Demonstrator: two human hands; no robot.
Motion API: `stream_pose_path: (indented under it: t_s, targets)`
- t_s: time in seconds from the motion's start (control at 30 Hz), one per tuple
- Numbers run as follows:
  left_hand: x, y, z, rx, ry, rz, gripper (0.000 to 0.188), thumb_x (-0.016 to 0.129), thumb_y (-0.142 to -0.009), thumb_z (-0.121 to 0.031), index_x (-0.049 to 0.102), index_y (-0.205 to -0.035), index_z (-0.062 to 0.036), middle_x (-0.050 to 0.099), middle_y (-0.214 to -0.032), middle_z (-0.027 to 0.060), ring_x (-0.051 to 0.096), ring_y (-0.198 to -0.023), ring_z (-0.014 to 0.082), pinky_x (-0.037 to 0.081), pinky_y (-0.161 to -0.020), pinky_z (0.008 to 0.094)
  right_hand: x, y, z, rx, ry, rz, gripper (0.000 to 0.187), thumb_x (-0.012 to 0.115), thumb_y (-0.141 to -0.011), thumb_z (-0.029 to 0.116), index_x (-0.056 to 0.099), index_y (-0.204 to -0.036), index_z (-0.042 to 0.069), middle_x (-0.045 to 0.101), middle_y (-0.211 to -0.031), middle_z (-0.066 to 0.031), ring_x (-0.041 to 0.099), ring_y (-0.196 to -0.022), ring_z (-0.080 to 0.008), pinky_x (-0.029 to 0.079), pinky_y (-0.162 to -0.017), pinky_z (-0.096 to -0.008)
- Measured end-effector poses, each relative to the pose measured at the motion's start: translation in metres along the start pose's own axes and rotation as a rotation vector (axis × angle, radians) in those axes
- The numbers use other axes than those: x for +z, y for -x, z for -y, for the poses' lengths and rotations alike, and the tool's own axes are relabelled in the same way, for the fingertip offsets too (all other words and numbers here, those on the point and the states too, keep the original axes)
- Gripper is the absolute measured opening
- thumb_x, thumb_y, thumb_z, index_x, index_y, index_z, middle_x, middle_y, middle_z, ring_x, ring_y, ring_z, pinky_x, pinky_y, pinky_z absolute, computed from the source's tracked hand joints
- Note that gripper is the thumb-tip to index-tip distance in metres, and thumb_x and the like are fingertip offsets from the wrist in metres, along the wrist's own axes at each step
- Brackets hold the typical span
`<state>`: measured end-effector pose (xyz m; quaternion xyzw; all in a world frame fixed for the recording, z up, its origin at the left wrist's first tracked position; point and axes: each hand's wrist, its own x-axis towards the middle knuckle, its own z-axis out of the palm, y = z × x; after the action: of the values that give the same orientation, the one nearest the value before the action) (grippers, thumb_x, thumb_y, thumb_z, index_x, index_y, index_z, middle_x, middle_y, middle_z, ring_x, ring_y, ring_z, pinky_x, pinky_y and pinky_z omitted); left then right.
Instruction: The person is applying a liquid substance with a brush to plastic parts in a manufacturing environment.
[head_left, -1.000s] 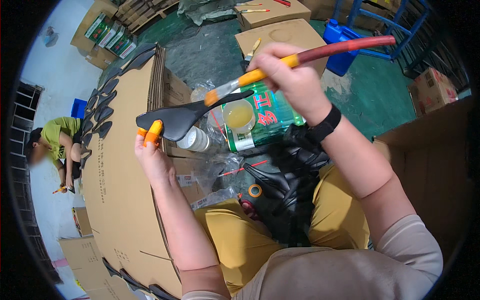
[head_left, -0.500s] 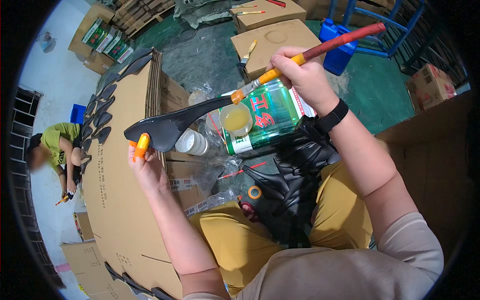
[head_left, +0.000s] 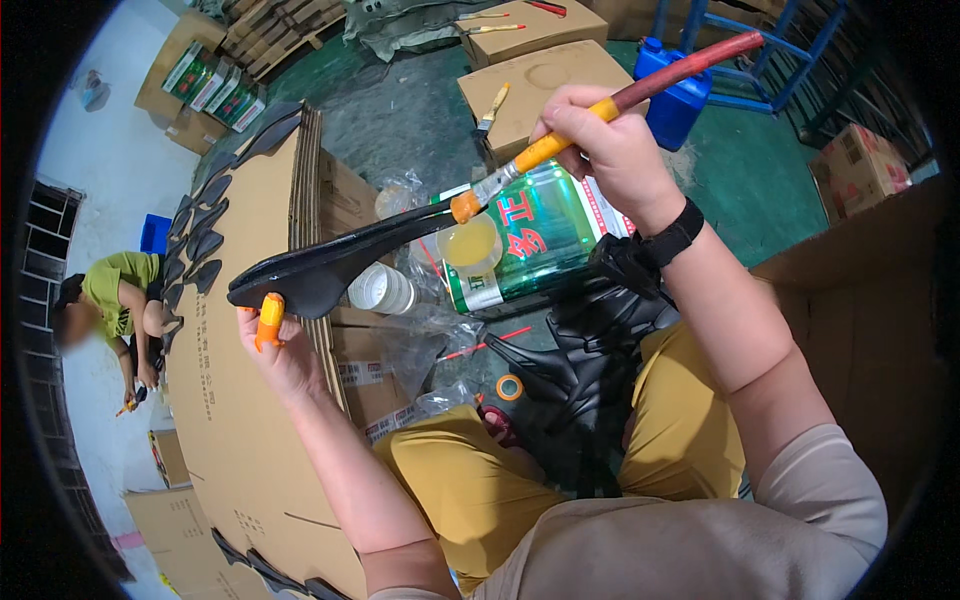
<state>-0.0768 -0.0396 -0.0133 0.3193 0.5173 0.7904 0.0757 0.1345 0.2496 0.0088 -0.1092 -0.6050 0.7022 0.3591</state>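
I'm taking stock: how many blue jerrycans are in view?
1: the blue jerrycan on the green floor, beyond the right hand, partly covered by the paintbrush. Others may be hidden.

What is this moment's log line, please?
left hand: holds black saddle-shaped piece | right hand: holds red-and-yellow brush | bristles: at narrow end

Left hand (head_left: 287, 357) holds black saddle-shaped piece (head_left: 325, 265) by wide end; orange covering (head_left: 269, 322) over one digit. Right hand (head_left: 610, 143) grips brush (head_left: 545, 148), handle (head_left: 690, 67) red toward upper end, bristles (head_left: 465, 208) at piece's narrow tip; probably touching, though angle makes contact hard to confirm. Cup (head_left: 470, 248) of yellow liquid on green tin (head_left: 560, 215). More black pieces (head_left: 590, 350) heaped on tin's near side, others (head_left: 205, 244) along cardboard stack (head_left: 235, 380) at left. Blue jug (head_left: 675, 118) beyond tin. Orange tape roll (head_left: 500, 386) on floor (head_left: 462, 368).
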Motion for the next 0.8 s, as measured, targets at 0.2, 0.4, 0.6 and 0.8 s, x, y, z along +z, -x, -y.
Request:
stream_pose_path:
  t_s: [0.2,0.4,0.6,0.8]
  targets:
    - [-0.023,0.004,0.006,0.080,-0.058,0.073,0.052,0.068,-0.077,-0.025,0.047,-0.118,-0.0004,0.055,-0.116,0.0121,0.052,-0.111,0.0220,0.037,-0.101,0.0358,-0.027,-0.012,0.000,-0.039,0.003,-0.169,0.021,0.053,-0.085,0.017,0.058,-0.071,0.002,0.053,-0.058,-0.0011,0.039,-0.043,-0.0043,0.030,-0.040,-0.0188]
    - [-0.029,0.008,0.005,0.145,-0.058,0.075,0.057,0.072,-0.075,-0.027,0.046,-0.118,0.0004,0.054,-0.117,0.0146,0.051,-0.112,0.0282,0.035,-0.104,0.0404,-0.006,-0.006,0.007,0.022,-0.116,-0.031,0.022,0.053,-0.086,0.018,0.058,-0.072,0.001,0.050,-0.055,-0.0009,0.039,-0.042,-0.0045,0.027,-0.039,-0.0187]
    - [-0.016,0.011,-0.003,0.167,-0.047,0.100,0.043,0.061,-0.084,-0.023,0.047,-0.116,0.0019,0.055,-0.115,0.0157,0.051,-0.113,0.0304,0.034,-0.105,0.0429,-0.014,-0.001,0.008,0.025,0.009,-0.012,0.019,0.055,-0.082,0.019,0.060,-0.072,0.005,0.058,-0.066,-0.0014,0.042,-0.047,-0.0043,0.031,-0.042,-0.0186]
    - [-0.031,0.004,-0.004,0.208,-0.002,0.180,0.032,0.057,-0.087,-0.016,0.051,-0.113,0.0018,0.057,-0.111,0.0132,0.053,-0.110,0.0250,0.036,-0.103,0.0399,-0.034,-0.011,-0.007,-0.018,0.031,-0.102,0.019,0.054,-0.082,0.018,0.060,-0.071,0.004,0.055,-0.061,0.0003,0.040,-0.044,-0.0043,0.029,-0.040,-0.0186]
